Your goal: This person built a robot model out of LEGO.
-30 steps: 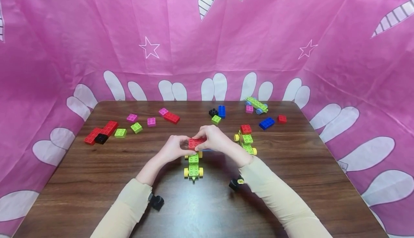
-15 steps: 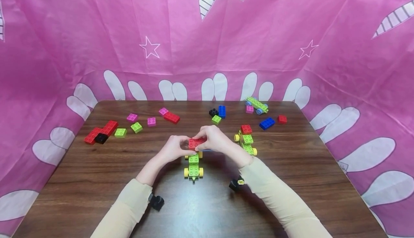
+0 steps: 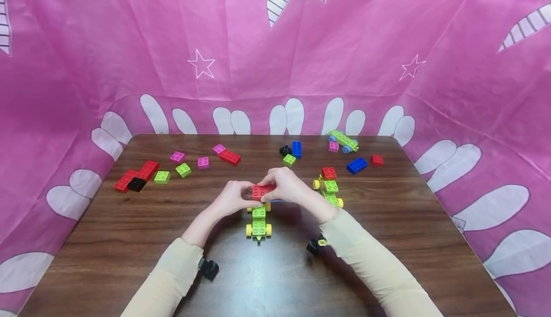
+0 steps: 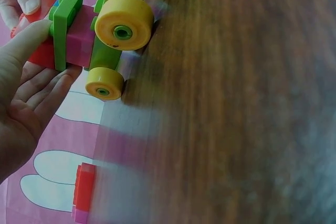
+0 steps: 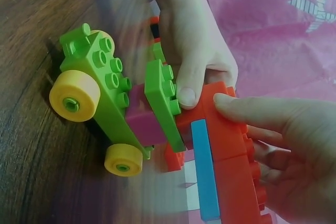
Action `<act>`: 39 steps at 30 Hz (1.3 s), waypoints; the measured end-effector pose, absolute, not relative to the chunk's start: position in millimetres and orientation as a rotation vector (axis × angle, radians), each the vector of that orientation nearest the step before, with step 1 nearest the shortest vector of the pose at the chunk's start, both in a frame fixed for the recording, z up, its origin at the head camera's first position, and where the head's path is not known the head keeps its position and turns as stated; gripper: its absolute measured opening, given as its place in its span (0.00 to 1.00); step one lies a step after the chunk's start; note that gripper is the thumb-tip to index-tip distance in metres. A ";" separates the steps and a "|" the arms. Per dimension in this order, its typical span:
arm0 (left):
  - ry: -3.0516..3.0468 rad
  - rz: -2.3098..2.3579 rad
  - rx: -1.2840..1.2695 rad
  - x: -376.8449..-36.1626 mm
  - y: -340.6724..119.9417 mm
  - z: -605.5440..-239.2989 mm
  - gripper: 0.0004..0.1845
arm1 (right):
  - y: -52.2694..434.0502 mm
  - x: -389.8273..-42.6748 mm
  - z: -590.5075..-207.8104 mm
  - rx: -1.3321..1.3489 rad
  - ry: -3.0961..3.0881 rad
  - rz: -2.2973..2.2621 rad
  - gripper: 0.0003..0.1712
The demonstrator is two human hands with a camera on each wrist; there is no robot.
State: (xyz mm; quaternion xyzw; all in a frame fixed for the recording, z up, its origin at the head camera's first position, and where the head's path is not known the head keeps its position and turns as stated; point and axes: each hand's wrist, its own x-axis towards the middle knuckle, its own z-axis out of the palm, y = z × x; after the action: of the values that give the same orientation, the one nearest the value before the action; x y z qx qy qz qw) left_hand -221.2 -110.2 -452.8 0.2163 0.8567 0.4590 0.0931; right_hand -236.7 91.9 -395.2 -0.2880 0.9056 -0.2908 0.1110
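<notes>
At mid-table a toy car (image 3: 258,226) has a green wheeled base with yellow wheels (image 5: 74,96). Stacked on it are a pink brick (image 5: 144,119), a thin green plate (image 5: 163,100), red bricks (image 5: 231,156) and a blue plate (image 5: 205,171). My left hand (image 3: 232,197) grips the stack at its lower red brick, thumb beside the green plate and fingers on the far side. My right hand (image 3: 286,185) pinches the upper red brick, thumb on one face, other fingers behind it. In the head view, the hands hide part of the stack and the car's far end.
A second yellow-wheeled green car (image 3: 330,195) stands right of the hands, a red brick (image 3: 329,173) by it. A blue-wheeled green base (image 3: 343,140) sits at the back right. Loose red bricks (image 3: 148,169), green bricks (image 3: 162,177) and blue bricks (image 3: 357,165) lie across the table's far half.
</notes>
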 end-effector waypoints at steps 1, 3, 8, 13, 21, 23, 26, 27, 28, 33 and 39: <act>2.546 1.360 0.651 -221.1 -110.5 -452.9 0.20 | 91.7 -236.5 -394.7 -0.845 2.661 -0.854 0.20; 2.555 1.353 0.674 -220.7 -111.1 -453.1 0.21 | 91.5 -236.1 -394.2 -0.842 2.663 -0.852 0.20; 2.566 1.345 0.687 -218.9 -112.2 -452.9 0.22 | 92.4 -235.4 -393.8 -0.841 2.647 -0.855 0.20; 2.560 1.330 0.651 -217.7 -113.1 -451.8 0.29 | 101.0 -234.8 -395.0 -0.880 2.625 -0.904 0.29; 2.589 1.374 0.641 -219.9 -115.2 -435.2 0.40 | 140.6 -240.6 -389.5 -0.839 2.718 -1.175 0.30; 2.583 1.393 0.650 -220.6 -114.6 -430.9 0.40 | 152.7 -242.5 -390.1 -0.801 2.732 -1.243 0.29; 2.583 1.396 0.667 -221.5 -111.8 -424.9 0.39 | 171.4 -245.1 -392.7 -0.764 2.755 -1.303 0.27; 2.581 1.395 0.674 -222.0 -110.4 -422.9 0.38 | 177.5 -246.0 -393.8 -0.752 2.761 -1.320 0.26; 2.580 1.392 0.680 -222.5 -108.8 -421.1 0.38 | 183.8 -246.6 -395.0 -0.732 2.764 -1.336 0.26; 2.577 1.378 0.728 -227.1 -99.1 -414.1 0.36 | 211.7 -251.4 -402.0 -0.643 2.775 -1.399 0.26; 2.589 1.345 0.823 -231.6 -83.3 -405.7 0.36 | 239.0 -256.9 -416.4 -0.534 2.774 -1.496 0.27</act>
State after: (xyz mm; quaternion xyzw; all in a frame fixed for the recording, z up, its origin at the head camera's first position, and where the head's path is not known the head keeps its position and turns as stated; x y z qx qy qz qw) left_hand -231.6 -83.3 -405.7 0.2710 0.8528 0.4430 0.0549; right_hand -256.9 239.0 -416.4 -0.1671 0.8674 -0.4679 -0.0275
